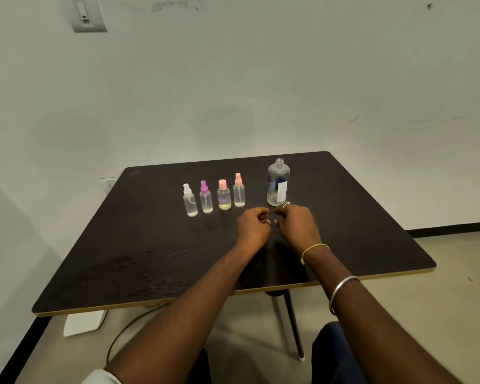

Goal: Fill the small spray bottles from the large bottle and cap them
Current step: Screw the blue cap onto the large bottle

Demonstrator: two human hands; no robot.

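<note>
While capped small bottles (224, 199) are rowed beside open large bottle (278, 184), left hand (252, 225), right hand (297, 224) are curled close together (grip cannot be told).

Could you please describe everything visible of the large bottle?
The large bottle looks like clear plastic, with an open threaded neck, no cap, a white label and blue print. A little clear liquid sits at its bottom. It stands upright on the dark table, right of the small bottles, just beyond the right hand.
</note>
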